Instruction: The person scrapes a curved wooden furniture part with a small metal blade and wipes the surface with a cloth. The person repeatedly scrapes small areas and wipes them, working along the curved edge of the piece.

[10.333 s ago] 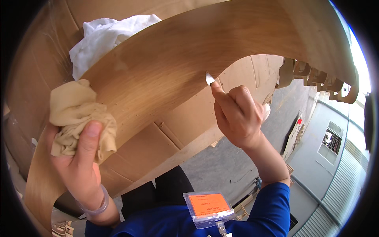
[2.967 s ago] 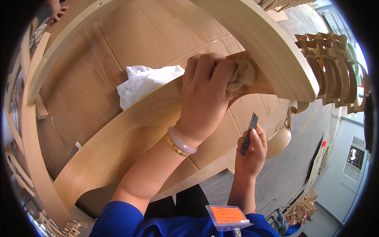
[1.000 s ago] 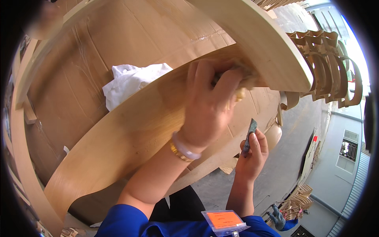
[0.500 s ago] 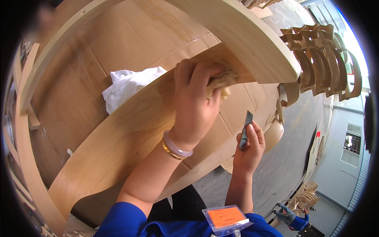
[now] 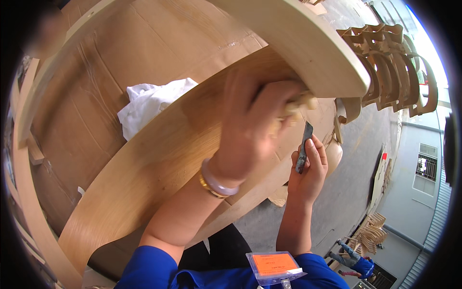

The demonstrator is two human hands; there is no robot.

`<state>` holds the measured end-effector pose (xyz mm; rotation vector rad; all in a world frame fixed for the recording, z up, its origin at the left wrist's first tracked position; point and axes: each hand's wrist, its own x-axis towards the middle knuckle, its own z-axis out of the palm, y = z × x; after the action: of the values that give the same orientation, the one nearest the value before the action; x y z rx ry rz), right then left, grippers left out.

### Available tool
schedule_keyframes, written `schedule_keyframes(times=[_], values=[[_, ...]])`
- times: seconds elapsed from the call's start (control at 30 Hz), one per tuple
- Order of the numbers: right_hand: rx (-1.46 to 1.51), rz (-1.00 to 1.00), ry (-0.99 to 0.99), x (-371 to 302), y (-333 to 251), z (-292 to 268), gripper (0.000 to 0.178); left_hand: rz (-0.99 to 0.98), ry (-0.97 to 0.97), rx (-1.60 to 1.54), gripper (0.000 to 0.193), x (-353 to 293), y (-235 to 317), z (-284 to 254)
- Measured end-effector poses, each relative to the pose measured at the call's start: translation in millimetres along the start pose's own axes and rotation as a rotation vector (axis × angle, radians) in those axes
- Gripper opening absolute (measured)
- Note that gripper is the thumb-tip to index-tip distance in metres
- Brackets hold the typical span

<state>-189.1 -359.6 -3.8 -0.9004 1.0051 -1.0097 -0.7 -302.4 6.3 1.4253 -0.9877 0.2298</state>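
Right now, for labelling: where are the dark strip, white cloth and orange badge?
Dark strip [image 5: 303, 148]: head view, middle of its flat face.
White cloth [image 5: 150, 105]: head view, crumpled middle.
Orange badge [image 5: 274, 264]: head view, card face.

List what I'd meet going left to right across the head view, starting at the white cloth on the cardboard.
White cloth → left hand → right hand holding a dark flat strip → cluster of curved wooden pieces.

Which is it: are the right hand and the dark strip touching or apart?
Touching. The head view shows the right hand gripping the dark strip between thumb and fingers, its pointed end sticking out above.
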Motion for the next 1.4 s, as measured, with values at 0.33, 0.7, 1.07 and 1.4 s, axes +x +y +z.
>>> schedule_keyframes(times=[0.33, 0.7, 1.07, 1.4], values=[[-0.286, -0.225, -0.027, -6.6, -2.6, 11.7, 0.014, -0.023, -0.051, 0.047, 0.035, 1.7, -3.6, -1.6], [-1.259, -1.561, -0.458, 27.0, -60.5, 51.7, 0.033, -0.548, -0.027, 0.018, 0.024, -49.4, 14.5, -115.9], [-1.433, -1.788, -0.508, 32.4, -69.9, 69.1, 0.040, -0.814, 0.279, -0.162, 0.031, -63.0, 29.9, -184.9], [-1.507, -1.799, -0.572, 29.5, -67.3, 77.2, 0.044, -0.862, 0.260, -0.219, 0.032, -68.2, 36.0, -189.5]])
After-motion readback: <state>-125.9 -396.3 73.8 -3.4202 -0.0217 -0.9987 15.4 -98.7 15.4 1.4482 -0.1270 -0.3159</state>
